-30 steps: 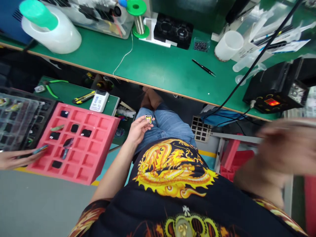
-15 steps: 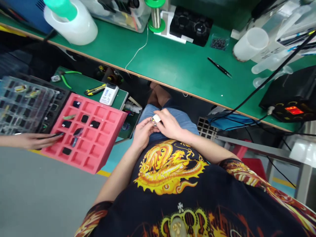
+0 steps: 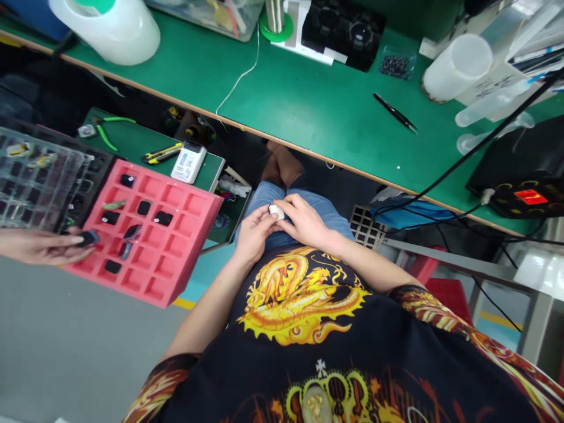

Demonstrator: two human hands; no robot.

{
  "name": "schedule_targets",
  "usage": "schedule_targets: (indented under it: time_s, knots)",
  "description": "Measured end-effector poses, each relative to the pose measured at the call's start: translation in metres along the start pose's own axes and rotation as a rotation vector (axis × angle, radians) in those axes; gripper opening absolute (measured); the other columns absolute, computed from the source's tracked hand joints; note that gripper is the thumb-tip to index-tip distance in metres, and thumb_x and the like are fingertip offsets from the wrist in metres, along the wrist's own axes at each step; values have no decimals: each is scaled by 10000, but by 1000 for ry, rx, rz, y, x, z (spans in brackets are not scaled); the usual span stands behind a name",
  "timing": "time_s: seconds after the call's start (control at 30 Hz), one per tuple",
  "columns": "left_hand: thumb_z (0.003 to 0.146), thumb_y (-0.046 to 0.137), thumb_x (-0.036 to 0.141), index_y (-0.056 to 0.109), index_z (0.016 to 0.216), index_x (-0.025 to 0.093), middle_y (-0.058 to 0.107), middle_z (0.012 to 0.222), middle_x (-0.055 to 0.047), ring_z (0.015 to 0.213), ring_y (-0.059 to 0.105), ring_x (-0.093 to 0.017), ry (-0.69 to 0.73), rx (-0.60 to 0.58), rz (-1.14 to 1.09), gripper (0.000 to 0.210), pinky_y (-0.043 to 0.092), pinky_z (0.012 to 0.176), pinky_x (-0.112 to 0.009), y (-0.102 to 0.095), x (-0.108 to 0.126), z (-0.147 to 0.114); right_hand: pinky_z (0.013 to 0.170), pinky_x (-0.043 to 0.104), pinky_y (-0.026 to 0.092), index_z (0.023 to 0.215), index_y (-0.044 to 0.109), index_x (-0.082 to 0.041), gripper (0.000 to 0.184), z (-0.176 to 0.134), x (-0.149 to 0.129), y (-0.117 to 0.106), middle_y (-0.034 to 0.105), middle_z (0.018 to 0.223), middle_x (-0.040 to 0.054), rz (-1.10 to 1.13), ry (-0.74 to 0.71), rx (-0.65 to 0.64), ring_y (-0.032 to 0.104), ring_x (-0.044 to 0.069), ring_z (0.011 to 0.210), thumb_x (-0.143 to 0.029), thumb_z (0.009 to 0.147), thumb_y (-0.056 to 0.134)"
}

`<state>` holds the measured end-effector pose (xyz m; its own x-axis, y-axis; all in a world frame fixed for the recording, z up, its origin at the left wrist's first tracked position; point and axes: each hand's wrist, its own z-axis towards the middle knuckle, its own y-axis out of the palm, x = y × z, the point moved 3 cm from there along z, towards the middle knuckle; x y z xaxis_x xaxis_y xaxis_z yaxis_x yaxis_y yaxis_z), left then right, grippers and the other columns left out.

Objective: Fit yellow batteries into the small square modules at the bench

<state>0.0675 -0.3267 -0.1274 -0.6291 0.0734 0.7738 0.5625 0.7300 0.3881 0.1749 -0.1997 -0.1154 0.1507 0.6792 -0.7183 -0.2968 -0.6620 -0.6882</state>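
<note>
Above my lap, my left hand [image 3: 252, 232] and my right hand [image 3: 305, 222] meet around a small white rounded piece [image 3: 277, 211] with a dark rim. The fingers of both hands are closed on it, so its lower part is hidden. Its exact kind is too small to make out. To the left, another person's hand [image 3: 46, 247] holds a small dark block-like piece [image 3: 89, 237] over the corner of a pink foam tray [image 3: 194, 257]. Several dark pieces sit in the tray's square pockets.
A green workbench [image 3: 304, 111] runs across in front, bearing tweezers [image 3: 395, 113], a solder spool [image 3: 276, 26], a white bottle [image 3: 132, 35] and a black box with a red display [image 3: 531, 197]. Left, a lower surface holds a yellow cutter [image 3: 162, 154], green-handled pliers [image 3: 106, 135] and a white box [image 3: 188, 163].
The white piece has turned between my fingers; its pale face now shows more and its metallic-looking side less. The other person's hand has moved left, showing more of the dark piece.
</note>
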Motion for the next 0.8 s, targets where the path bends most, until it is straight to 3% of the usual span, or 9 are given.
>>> schedule_targets:
  time_s: [0.43,0.57,0.67,0.8]
  knots:
    - [850,928,406,801,1279,180,803,1114,-88,846,758,-195,129,-32,116,502,652,748,-303,-2,1,-7,1020,462,582,1552,651,-280,475,-3,3,-1,638,1306,140,-74,-109,51,614,291,1188,-399,1092,663]
    - [875,909,443,803,1277,187,808,1108,-90,856,757,-205,170,-37,187,489,655,786,-326,-4,1,-8,1039,451,589,1531,648,-243,490,-4,0,-2,659,1305,135,40,-96,90,649,278,1185,-399,1070,703]
    - [931,860,467,810,1259,190,808,1144,-101,913,756,-219,235,-70,258,432,652,851,-348,-1,7,-11,938,393,619,1520,633,-222,504,-6,-1,-5,685,1266,115,223,-44,163,687,226,1042,-387,1053,727]
    - [996,797,458,793,1294,204,797,1216,-104,936,751,-218,320,-120,369,392,639,863,-341,1,16,-16,724,299,592,1313,735,-211,325,-5,-2,-7,703,1208,97,416,63,218,679,165,868,-376,1033,732]
